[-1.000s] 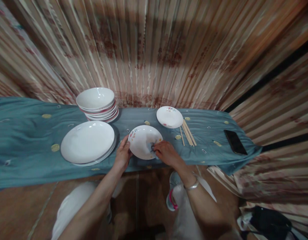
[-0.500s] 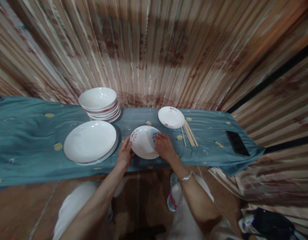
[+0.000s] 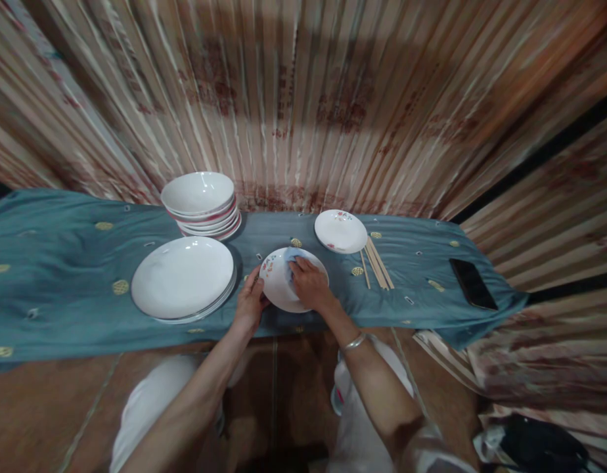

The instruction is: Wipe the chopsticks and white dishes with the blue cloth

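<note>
A white plate with small flowers near its rim is in front of me, at the near side of the cloth-covered table. My left hand grips its left edge, thumb on the rim and fingers beneath. Over the plate, my right hand presses a light blue cloth onto its inner surface. The fingers are closed on the cloth, which partly hides under them. Left of my hands lies a stack of large white plates. Another flowered plate sits behind and to the right.
White bowls with red bands are stacked at the back left. Several wooden chopsticks lie beside the far plate, and a black phone is near the right end of the table. A pleated curtain hangs behind.
My right hand has moved the blue cloth from the right side of the plate leftward and toward its far rim. My left hand keeps its hold on the plate's left edge.
</note>
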Motion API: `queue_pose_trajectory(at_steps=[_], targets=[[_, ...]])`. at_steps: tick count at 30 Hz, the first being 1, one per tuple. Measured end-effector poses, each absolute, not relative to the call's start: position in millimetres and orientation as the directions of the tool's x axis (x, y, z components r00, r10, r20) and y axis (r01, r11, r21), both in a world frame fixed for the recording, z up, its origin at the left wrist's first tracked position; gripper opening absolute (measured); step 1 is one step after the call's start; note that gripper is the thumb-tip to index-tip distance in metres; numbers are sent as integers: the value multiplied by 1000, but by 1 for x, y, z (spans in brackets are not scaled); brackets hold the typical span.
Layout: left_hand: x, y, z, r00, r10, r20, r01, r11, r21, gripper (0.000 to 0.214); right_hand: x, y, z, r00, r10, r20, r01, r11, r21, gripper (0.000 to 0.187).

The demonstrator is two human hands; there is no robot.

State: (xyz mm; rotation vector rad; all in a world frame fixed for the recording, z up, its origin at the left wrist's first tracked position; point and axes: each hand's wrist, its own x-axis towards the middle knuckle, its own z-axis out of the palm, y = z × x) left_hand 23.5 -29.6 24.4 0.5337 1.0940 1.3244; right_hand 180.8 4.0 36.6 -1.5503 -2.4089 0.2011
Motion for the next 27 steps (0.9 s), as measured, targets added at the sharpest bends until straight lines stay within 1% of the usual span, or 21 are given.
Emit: queue_pose_trajectory(at_steps=[7,15,21,24,27], targets=[[23,-30,23,-111,942,-317,-502,222,836,59,170,9,33,-500,844,195,758,535,-373,43],[22,-30,21,-110,948,-299,-508,205,837,63,164,-3,39,-618,754,222,595,633,-495,46],[22,-29,20,-112,951,-289,-513,194,836,59,170,-20,48,-651,739,173,534,608,-588,42],[22,-29,20,-108,956,-273,-498,185,847,56,175,-25,50,-655,743,138,541,589,-601,40],[22,-29,20,-112,956,-271,-494,183,850,54,182,-29,49,-661,739,133,530,585,-614,40]])
